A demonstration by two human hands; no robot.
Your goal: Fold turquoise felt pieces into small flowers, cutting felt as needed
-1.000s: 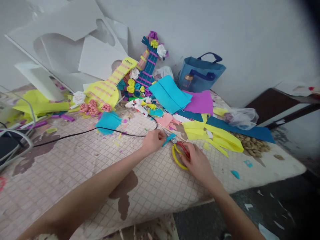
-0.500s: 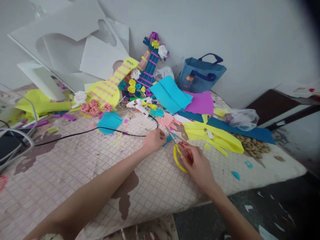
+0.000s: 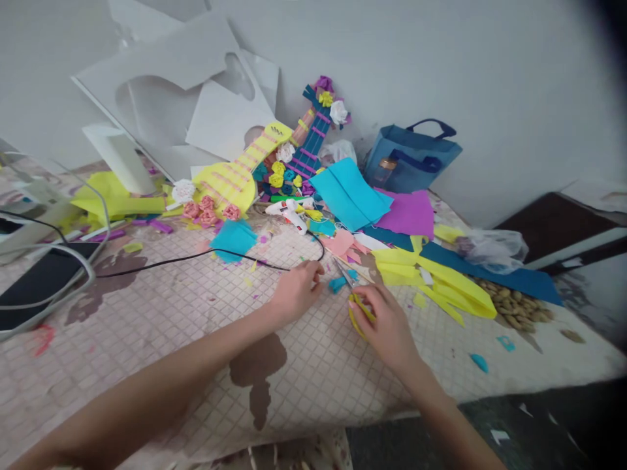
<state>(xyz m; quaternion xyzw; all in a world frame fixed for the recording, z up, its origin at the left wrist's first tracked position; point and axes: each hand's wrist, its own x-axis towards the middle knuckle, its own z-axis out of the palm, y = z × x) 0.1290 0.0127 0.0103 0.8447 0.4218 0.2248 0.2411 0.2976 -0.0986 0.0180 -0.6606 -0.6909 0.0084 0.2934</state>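
Note:
My right hand (image 3: 386, 320) is closed on a pair of scissors (image 3: 361, 314) with yellow handles, blades pointing away and to the left. Just beyond the blades' left side lie small blue paper pieces (image 3: 337, 284). My left hand (image 3: 298, 290) hovers low over the table to their left, its fingers curled together; whatever they may hold is hidden. Pink paper scraps (image 3: 343, 245) lie beyond both hands. A strip of yellow crepe paper (image 3: 435, 281) rests right of the scissors. A white glue gun (image 3: 289, 214) with a black cord lies farther back.
A yellow paper guitar (image 3: 235, 173) and a blue one (image 3: 313, 143) lean at the back. Blue sheets (image 3: 350, 196), a purple sheet (image 3: 409, 212), a blue bag (image 3: 414, 160), peanuts (image 3: 519, 307) and a plastic bag (image 3: 494, 249) stand rightward. A phone (image 3: 42, 284) lies left among cables.
The view has shifted left. My right hand has drawn in around the scissors' handles, the red part now covered. My left hand has moved back from the blue pieces, which show more fully.

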